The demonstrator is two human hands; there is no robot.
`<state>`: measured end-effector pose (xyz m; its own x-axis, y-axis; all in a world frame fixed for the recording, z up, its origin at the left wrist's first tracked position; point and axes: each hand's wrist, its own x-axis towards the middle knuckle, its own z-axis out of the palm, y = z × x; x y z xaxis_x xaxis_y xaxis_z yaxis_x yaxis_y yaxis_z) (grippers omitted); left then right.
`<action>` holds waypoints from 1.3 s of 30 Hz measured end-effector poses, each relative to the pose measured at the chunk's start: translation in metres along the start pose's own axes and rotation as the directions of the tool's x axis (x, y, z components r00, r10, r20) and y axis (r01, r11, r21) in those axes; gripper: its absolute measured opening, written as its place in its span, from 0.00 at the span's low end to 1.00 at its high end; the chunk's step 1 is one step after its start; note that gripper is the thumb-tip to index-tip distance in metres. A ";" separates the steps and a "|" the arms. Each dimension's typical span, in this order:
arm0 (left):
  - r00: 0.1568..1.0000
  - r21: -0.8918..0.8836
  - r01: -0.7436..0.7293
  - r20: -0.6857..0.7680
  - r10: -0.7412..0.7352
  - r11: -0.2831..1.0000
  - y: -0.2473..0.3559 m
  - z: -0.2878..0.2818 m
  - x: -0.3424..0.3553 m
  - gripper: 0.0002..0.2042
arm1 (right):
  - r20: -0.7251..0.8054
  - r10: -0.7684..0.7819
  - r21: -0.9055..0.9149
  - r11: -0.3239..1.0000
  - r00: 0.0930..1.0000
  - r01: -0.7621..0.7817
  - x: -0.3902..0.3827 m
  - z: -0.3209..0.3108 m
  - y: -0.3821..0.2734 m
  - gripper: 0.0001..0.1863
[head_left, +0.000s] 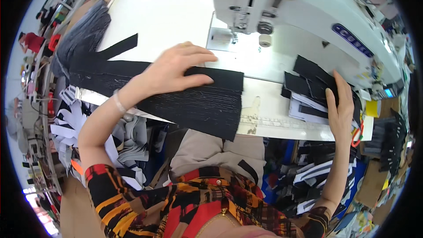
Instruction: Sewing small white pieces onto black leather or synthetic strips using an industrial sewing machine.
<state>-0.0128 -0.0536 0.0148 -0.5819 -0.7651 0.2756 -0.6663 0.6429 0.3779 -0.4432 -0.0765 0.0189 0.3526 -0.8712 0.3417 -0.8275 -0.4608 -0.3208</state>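
My left hand (178, 68) rests on a long black fabric piece (189, 110) with rows of short pale lines, its fingers spread. A narrow black strip (121, 44) and crumpled grey-blue fabric (81, 35) lie farther left. My right hand (341, 110) is curved on the right side of a stack of black fabric pieces (310, 72), gripping it, with white pieces (304, 109) underneath. Between and beyond my hands is the sewing machine's needle area (233, 35), with nothing of mine touching it.
The white machine body (330, 13) overhangs the white table (154, 9). A ruler strip (282, 122) runs along its front edge. Cut pieces are piled below left (136, 136) and right (308, 176). Yellow tape (373, 108) and orange-handled scissors (358, 134) sit at right. Other people (33, 42) are far left.
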 end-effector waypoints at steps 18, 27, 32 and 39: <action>0.907 0.181 -0.359 -0.166 0.388 0.916 -0.002 0.018 -0.018 0.09 | -0.008 -0.601 -0.210 0.782 0.799 0.586 0.081 0.074 -0.175 0.26; 0.982 -0.113 -0.156 -0.124 0.142 0.981 -0.002 0.015 -0.021 0.10 | -0.071 -0.523 0.374 0.775 0.849 0.509 0.113 0.126 -0.188 0.23; 0.985 -0.226 -0.149 -0.114 0.126 0.963 -0.012 0.010 -0.019 0.10 | -0.034 -0.484 0.154 0.862 0.874 0.483 0.071 0.080 -0.129 0.17; 0.992 -0.242 -0.117 -0.070 0.103 0.963 -0.012 0.004 -0.018 0.09 | 0.151 -0.540 0.388 0.803 0.828 0.452 0.060 0.073 -0.123 0.15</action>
<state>0.0035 -0.0478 0.0015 -0.6130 -0.6958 0.3743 -0.4609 0.6997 0.5459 -0.2884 -0.0850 0.0142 0.8048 -0.4985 0.3223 -0.3353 -0.8298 -0.4461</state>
